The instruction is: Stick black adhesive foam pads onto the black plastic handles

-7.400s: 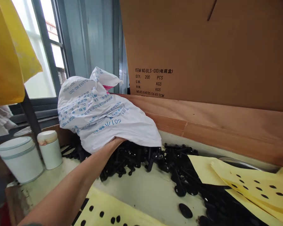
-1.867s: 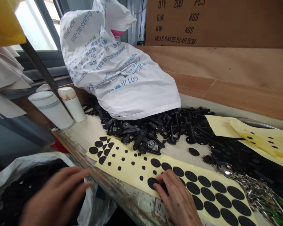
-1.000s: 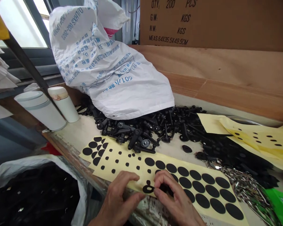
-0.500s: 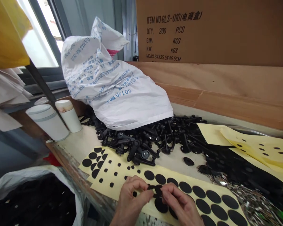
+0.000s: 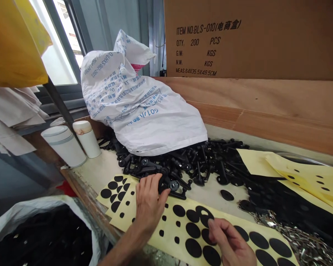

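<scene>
My left hand [image 5: 150, 195] reaches to the near edge of the heap of black plastic parts [image 5: 183, 162]. Its fingers and thumb close round a black plastic part [image 5: 163, 181], right by a grey metal disc [image 5: 174, 185]. My right hand [image 5: 230, 240] is over the yellow sticker sheet [image 5: 170, 244]. Between its thumb and finger is the edge of a black round sticker [image 5: 208, 220] with an opening in it, lifted and curled above the sheet. Rows of black round stickers [image 5: 193, 247] lie around that hand, with small black dots [image 5: 161, 233] to the left.
A white printed sack [image 5: 155, 122] lies over the heap. Two white cups [image 5: 65, 146] stand at the left. An open bag of black pieces [image 5: 44, 236] is below the table edge. Small metal pieces [image 5: 299, 236] and yellow sheets [image 5: 258, 162] are at the right, a cardboard box [image 5: 252, 44] behind.
My left hand has left the sticker sheet and moved up to the black parts. My right hand has shifted right and down with the black sticker. The view has turned slightly left.
</scene>
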Motion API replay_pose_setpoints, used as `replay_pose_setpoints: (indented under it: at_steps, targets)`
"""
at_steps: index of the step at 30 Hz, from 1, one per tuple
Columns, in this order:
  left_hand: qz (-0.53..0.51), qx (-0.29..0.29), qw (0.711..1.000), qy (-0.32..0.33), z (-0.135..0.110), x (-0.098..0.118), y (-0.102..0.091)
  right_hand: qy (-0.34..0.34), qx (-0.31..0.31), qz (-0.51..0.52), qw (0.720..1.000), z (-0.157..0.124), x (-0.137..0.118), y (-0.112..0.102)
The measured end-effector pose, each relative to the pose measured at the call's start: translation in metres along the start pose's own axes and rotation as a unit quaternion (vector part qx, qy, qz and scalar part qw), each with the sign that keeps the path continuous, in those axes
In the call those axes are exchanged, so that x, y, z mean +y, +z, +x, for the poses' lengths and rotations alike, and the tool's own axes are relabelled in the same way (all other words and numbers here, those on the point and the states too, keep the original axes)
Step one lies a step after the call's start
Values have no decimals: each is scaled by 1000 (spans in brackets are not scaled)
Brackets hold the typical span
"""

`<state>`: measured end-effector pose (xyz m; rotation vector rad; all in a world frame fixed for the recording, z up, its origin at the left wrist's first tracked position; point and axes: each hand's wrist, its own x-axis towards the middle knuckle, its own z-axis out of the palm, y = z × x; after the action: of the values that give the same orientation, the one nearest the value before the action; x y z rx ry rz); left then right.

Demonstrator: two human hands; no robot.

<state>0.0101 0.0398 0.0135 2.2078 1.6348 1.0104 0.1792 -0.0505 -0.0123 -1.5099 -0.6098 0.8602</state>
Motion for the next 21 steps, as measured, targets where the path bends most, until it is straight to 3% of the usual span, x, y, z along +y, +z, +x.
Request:
replay_pose_setpoints:
  at_steps: [3,8,12,14,15,16,18,20,21]
  targets:
    - [51,-103,992,54,23,-16,-5,-10,61,17,998,1,-2,0]
    - [-5,-181,976,122,25,-39,-10,-46,54,45,996,-2,-2,9]
    - [-46,-176,977,110,20,-38,-22,-108,26,-6,994,-6,0,12]
    - [-136,-194,970,58,20,-25,-35,-168,1,-54,984,-10,1,12]
    - [-213,-221,952,15,20,-17,-42,-194,-19,-72,978,-14,1,13]
    - [-306,-260,915,-33,19,-8,-48,-213,-43,-82,973,-17,2,14]
    - [-479,-321,808,-116,14,10,-52,-226,-100,-72,966,-24,3,18]
    - [-586,-304,730,-176,3,24,-44,-207,-142,-45,967,-29,4,21]
    - [-612,-272,715,-202,-4,29,-38,-189,-149,-35,970,-30,4,21]
